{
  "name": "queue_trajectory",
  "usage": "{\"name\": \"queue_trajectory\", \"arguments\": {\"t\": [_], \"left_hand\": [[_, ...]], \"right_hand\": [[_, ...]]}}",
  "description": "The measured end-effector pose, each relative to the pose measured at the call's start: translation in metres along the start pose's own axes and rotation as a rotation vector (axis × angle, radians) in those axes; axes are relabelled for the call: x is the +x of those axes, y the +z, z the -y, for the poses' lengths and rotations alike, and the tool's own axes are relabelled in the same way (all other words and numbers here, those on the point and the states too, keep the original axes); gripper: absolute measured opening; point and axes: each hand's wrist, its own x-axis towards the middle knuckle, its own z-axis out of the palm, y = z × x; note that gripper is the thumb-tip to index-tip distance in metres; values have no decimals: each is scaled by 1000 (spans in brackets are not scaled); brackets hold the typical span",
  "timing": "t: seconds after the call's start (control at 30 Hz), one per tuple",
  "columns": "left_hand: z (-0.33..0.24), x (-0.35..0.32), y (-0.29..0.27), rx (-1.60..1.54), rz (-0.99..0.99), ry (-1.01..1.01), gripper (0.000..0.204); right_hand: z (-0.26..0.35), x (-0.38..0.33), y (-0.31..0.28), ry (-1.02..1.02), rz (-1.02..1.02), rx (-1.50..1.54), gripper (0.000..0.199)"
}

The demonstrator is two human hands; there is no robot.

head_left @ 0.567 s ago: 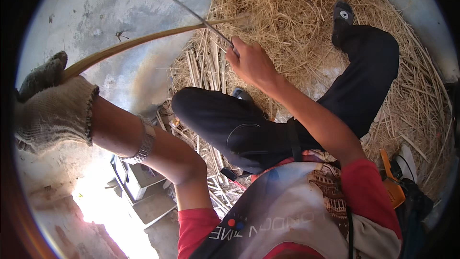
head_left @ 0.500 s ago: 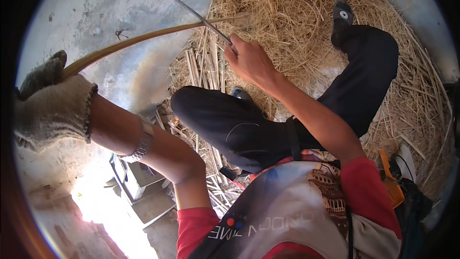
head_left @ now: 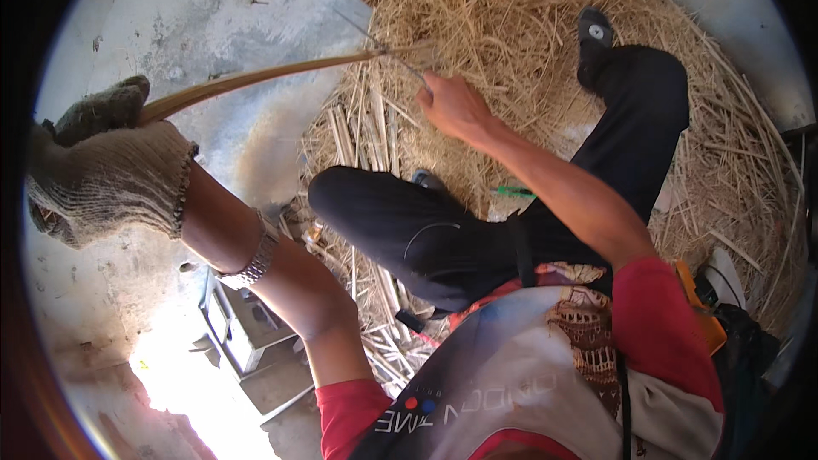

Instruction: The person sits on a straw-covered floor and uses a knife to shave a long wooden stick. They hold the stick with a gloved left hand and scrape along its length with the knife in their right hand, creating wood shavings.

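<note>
From where I stand, the left hand (head_left: 115,175), in a knitted glove, has its fingers curled tight around the thick end of a bamboo-like strip (head_left: 256,78). The strip runs out from those fingers toward the bare right hand (head_left: 456,106), whose fingers are clamped on the grip end of a narrow-bladed knife (head_left: 409,70). The blade crosses the strip's thin end just beyond the right fingertips; I cannot tell whether it bites or only rests there.

What worries me is a skid: a knot or a steep edge angle could send the steel along the strip toward the gloved fingers, and loose knit would likely stop little. A hard pull toward the body might bring the blade to the left knee (head_left: 349,189), which lies near the right fingers, on the body side. Too much bend could also snap the thin tip.

The strip is tan, smooth-looking, gently bowed and tapering. The glove is ribbed, greyish and frayed at the cuff. Past the right fingers spreads a springy heap of straw-coloured shavings (head_left: 503,0); beyond the left fingers, a pale slab (head_left: 213,8) shows scuffed, blotchy stains.
</note>
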Motion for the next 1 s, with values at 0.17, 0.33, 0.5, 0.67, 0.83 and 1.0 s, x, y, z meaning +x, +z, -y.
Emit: {"name": "queue_trajectory", "arguments": {"t": [0.17,0.33,0.5,0.67,0.83,1.0], "left_hand": [[45,55,-20,-121,93,-143,50],[35,44,-14,154,184,-211,51],[25,19,-10,244,208,13,46],[99,128,-55,-555,497,-655,33],[100,86,-51,92,409,-250,30],[65,42,-27,420,344,227,34]], "right_hand": [[76,-32,-35,-68,27,266,26],[35,-24,11,-77,-135,195,25],[0,-18,-7,209,93,185,24],[68,-42,-38,-33,-28,379,30],[112,-55,-78,-417,-399,392,30],[52,-60,-26,-87,-138,212,26]]}}
